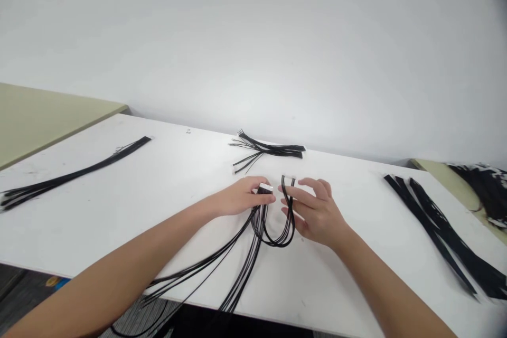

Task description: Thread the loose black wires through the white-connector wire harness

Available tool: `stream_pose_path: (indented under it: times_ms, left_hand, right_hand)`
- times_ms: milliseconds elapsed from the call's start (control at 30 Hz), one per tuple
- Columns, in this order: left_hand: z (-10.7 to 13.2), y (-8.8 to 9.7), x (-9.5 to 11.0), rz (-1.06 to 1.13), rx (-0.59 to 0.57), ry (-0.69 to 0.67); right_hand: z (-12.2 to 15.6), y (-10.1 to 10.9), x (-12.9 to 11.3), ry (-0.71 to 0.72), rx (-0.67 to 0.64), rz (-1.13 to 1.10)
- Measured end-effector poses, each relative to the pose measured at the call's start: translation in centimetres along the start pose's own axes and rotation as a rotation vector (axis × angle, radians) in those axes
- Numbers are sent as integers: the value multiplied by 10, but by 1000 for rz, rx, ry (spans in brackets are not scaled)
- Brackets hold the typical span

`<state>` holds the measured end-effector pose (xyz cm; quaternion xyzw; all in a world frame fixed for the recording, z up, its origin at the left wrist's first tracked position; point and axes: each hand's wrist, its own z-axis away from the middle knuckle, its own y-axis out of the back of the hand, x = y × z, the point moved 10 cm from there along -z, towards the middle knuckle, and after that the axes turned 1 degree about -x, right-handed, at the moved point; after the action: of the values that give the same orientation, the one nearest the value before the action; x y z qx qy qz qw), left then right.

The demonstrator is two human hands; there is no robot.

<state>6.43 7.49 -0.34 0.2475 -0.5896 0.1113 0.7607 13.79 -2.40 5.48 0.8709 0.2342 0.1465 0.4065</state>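
My left hand [249,195] is closed, thumb and fingers pinching a white connector [265,187] that has black wires running out below it. Some of those wires [237,296] trail down over the near table edge, and others bend round in a loop [279,243] up to the right. At the loop's other end is a second, small white connector [288,177]. My right hand [312,208] has its fingers curled around the wires just under this connector, with a small gap between the two hands. The fingertips behind the wires are partly hidden.
On the white table [178,169], a black wire bundle [273,149] lies at the back, another bundle [83,171] at the left and flat black bundles [443,232] at the right. A pile of black wires [483,190] rests on a side table. A wall [253,47] stands behind.
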Motion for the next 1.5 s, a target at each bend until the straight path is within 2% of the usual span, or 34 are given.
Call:
stream_pose_path:
  times_ms: [133,300,433,767,1000,1167,1367,1500]
  left_hand:
    - [2,-3,-13,121,-38,143]
    - [1,-8,-11,195,-87,122]
    - [2,-8,-11,211,-84,134]
    - [1,7,-14,215,35,160]
    - [-1,20,-21,271,153,171]
    - [-3,23,-19,298,172,151]
    - [1,34,-13,326,271,131]
    - [0,35,-18,415,275,140]
  right_hand:
    - [1,-5,-11,75,-3,-208]
    - [0,0,-18,128,48,-268]
    - [1,0,-16,129,53,-267]
    - [2,3,-8,86,76,-206]
    - [3,4,5,-3,92,-176]
    - [5,5,11,-50,118,-179]
    - [8,13,15,-81,184,-179]
    - [8,18,13,-71,230,-153]
